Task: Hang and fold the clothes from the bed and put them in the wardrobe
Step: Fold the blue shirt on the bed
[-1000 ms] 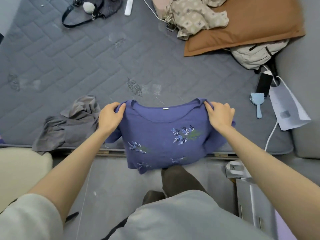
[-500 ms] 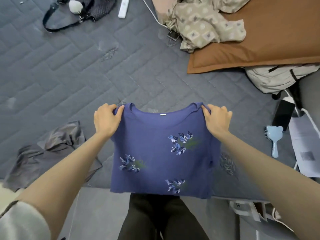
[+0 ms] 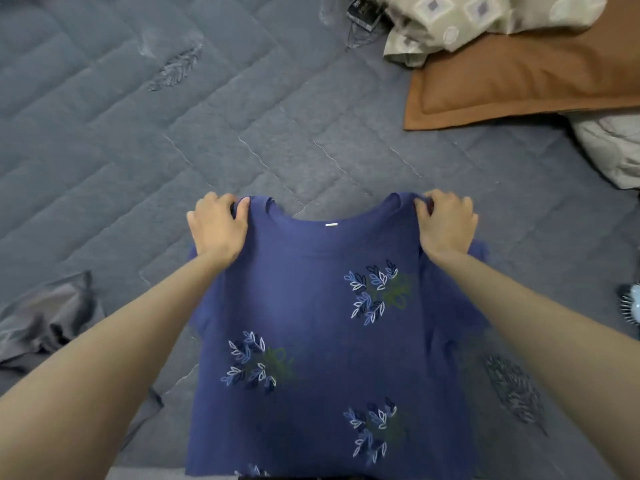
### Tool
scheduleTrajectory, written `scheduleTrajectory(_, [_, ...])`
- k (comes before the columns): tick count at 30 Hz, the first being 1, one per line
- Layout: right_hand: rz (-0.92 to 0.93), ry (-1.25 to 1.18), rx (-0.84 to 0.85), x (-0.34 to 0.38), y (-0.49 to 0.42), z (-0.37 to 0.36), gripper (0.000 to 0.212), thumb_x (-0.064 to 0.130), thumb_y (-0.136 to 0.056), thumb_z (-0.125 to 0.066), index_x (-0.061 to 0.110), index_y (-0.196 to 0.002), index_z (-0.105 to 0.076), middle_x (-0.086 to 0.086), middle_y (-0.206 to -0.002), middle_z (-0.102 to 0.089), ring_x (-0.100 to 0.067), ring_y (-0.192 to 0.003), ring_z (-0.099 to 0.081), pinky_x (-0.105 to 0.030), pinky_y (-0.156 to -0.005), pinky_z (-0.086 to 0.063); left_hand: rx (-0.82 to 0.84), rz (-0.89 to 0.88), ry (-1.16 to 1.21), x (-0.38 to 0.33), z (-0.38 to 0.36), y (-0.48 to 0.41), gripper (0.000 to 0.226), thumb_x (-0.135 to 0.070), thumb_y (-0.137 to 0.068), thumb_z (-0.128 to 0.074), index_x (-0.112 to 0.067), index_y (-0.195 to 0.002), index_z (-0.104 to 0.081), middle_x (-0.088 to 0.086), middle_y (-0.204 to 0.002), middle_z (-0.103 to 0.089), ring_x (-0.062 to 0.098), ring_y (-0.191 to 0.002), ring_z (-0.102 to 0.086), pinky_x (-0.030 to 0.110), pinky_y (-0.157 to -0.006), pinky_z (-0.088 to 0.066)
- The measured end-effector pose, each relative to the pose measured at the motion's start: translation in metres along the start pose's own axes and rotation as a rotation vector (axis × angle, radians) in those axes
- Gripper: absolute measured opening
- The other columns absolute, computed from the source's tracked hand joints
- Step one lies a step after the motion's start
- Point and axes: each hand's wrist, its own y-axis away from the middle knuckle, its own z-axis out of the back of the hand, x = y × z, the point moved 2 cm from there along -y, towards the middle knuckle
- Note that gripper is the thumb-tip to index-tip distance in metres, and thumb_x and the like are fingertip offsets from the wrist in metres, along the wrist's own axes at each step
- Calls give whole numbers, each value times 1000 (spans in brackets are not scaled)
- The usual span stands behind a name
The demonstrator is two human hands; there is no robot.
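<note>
A dark blue top (image 3: pixel 311 323) with leaf prints is spread over the near part of the grey quilted bed (image 3: pixel 173 133). My left hand (image 3: pixel 216 226) grips its left shoulder and my right hand (image 3: pixel 446 223) grips its right shoulder, both beside the neckline. Its sleeves look tucked behind the body, and its hem reaches the bed's near edge. A crumpled grey garment (image 3: pixel 45 320) lies at the left. At the top right, a beige patterned cloth (image 3: pixel 467 19) is bunched on the pillow.
A brown pillow (image 3: pixel 519 77) lies at the upper right, with a pale bag (image 3: pixel 609 147) below it at the right edge. A light blue hairbrush (image 3: pixel 632 306) pokes in from the right. A small dark object (image 3: pixel 362 12) sits near the top.
Both hands have carried the blue top forward from over the floor onto the bed. The view has moved in closer over the mattress.
</note>
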Motion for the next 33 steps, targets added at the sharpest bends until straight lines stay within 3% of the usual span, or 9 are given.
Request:
scheduleTrajectory(6, [140,-211,6,40,18,-40,25,14,-88,-63,17,-112,-61,-5,-119,-51,-29,-113,-43,-36,-93,-33,-8,173,209,42,-24,20,33,-34,-101,-40,-19,-125,-56,10,-131,-46,31,-123,-40,44,-107,-24])
scheduleTrajectory(11, [256,-473,257,108,46,-72,14,16,-90,-61,21,-103,-60,12,-106,-43,-1,-70,-51,-24,-73,-41,104,479,245,105,-23,61,50,-43,-94,-51,-20,-138,-43,10,-139,-35,29,-133,-28,47,-111,-16])
scheduleTrajectory(14, [307,-501,353,152,56,-90,15,19,-91,-61,23,-106,-60,14,-106,-44,-2,-68,-50,-25,-73,-44,143,567,400,127,-22,78,50,-41,-89,-62,-15,-129,-47,11,-128,-44,32,-125,-35,42,-108,-27])
scheduleTrajectory(17, [409,-504,414,191,65,-104,24,19,-91,-60,21,-115,-59,11,-114,-49,-5,-72,-49,-27,-78,-46,169,559,476,135,-21,80,22,-35,-85,-69,-16,-86,-57,10,-97,-58,37,-105,-53,42,-93,-43])
scheduleTrajectory(19, [494,-477,442,214,71,-111,35,22,-93,-58,23,-127,-52,10,-127,-49,-4,-77,-48,-26,-75,-44,245,509,422,138,-20,76,33,-30,-85,-70,-18,-62,-51,12,-82,-56,39,-95,-57,42,-81,-45])
scheduleTrajectory(22, [636,-415,572,243,83,-121,45,25,-96,-54,27,-139,-42,10,-139,-44,-5,-82,-48,-28,-80,-45,205,540,618,148,-11,72,32,-14,-88,-65,-12,-62,-48,5,-64,-52,22,-64,-49,34,-60,-41])
scheduleTrajectory(25, [713,-206,756,262,95,-134,43,33,-99,-50,25,-140,-41,3,-143,-39,-18,-109,-54,-40,-92,-46,35,551,758,166,7,76,36,-3,-88,-61,-17,-61,-42,-4,-58,-40,1,-52,-33,16,-49,-30])
scheduleTrajectory(30, [840,109,437,285,113,-141,30,36,-100,-43,23,-114,-67,1,-129,-49,-25,-115,-45,-40,-92,-30,-152,646,911,193,26,94,35,-11,-87,-68,-19,-69,-39,-3,-61,-40,5,-54,-33,16,-52,-30])
scheduleTrajectory(33, [993,194,485,306,130,-149,32,41,-101,-39,28,-122,-59,3,-124,-56,-27,-117,-38,-40,-92,-24,-45,780,1092,197,17,112,17,-23,-87,-70,-14,-87,-55,-9,-64,-60,-5,-50,-50,6,-52,-38])
